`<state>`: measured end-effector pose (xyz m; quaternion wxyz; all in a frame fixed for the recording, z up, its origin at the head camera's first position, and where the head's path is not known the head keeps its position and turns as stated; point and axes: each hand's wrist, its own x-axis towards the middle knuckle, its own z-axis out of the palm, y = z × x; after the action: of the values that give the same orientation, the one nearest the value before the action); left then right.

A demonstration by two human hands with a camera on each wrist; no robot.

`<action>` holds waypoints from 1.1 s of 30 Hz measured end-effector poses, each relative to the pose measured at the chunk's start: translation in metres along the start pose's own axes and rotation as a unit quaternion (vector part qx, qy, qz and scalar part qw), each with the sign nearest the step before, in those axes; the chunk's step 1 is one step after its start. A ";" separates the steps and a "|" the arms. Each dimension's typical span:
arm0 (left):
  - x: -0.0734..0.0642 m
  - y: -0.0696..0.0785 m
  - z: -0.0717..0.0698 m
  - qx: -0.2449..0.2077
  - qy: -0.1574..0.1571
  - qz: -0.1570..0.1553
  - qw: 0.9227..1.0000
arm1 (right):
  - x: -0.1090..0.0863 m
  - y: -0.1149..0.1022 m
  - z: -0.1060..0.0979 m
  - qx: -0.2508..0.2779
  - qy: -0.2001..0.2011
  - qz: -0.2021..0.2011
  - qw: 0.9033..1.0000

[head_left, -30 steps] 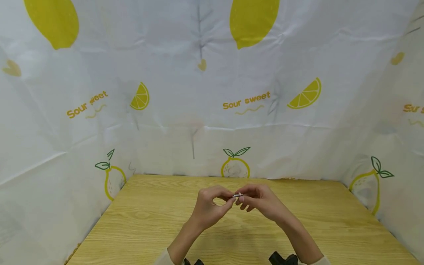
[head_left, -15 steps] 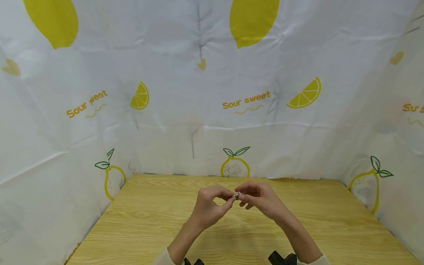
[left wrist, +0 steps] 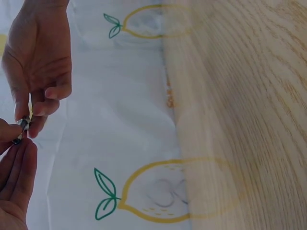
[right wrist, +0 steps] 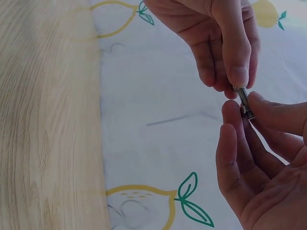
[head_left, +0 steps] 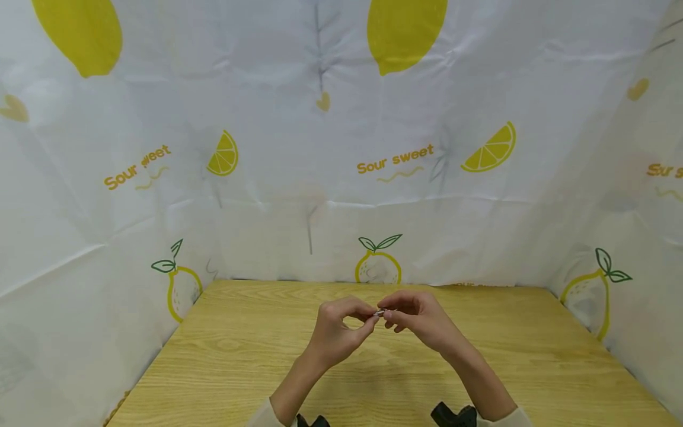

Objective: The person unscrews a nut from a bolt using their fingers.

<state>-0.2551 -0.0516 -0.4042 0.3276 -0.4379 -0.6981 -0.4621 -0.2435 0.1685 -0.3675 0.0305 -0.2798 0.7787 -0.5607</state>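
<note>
A small metal bolt with a threaded shaft spans the gap between the two hands, above the table. My left hand pinches one end of it between thumb and fingertips. From the other side, my right hand has its thumb and index finger at the bolt's darker end, its other fingers loosely bent. In the left wrist view the bolt is partly covered by the fingertips. Whether a nut sits on the dark end is too small to tell.
Beneath the hands lies a wood-grain table. A white sheet printed with lemons stands along its back and sides. Black wrist mounts show at the lower edge of the head view.
My right hand has shifted slightly left, closer to the left hand, and its fingers have moved on the bolt's end. The left hand stays nearly still, and the head view has shifted slightly.
</note>
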 end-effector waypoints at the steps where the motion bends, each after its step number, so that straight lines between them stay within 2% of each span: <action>1: 0.000 0.000 0.000 -0.001 0.002 0.003 1.000 | 0.000 0.000 0.000 0.001 0.003 0.001 1.000; 5: -0.001 0.001 0.000 -0.007 0.006 0.005 1.000 | 0.000 0.000 0.001 0.000 0.007 0.009 1.000; 11: -0.001 0.002 -0.001 -0.012 0.004 -0.008 1.000 | 0.000 -0.002 0.002 0.004 0.006 0.025 1.000; 19: 0.000 0.002 -0.002 -0.008 0.010 0.011 1.000 | -0.002 -0.001 0.003 0.003 0.014 0.001 1.000; 23: 0.001 0.002 -0.002 -0.005 0.010 0.016 1.000 | -0.002 0.000 0.003 0.004 0.020 0.004 1.000; 30: 0.002 0.000 -0.003 -0.004 0.004 0.001 1.000 | 0.000 0.000 0.002 -0.002 0.013 0.014 1.000; 33: 0.002 0.000 -0.004 -0.003 0.002 0.005 1.000 | 0.000 -0.001 0.002 -0.002 0.015 0.012 1.000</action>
<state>-0.2552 -0.0546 -0.4010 0.3303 -0.4416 -0.6933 -0.4639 -0.2425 0.1666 -0.3673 0.0250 -0.2623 0.7837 -0.5625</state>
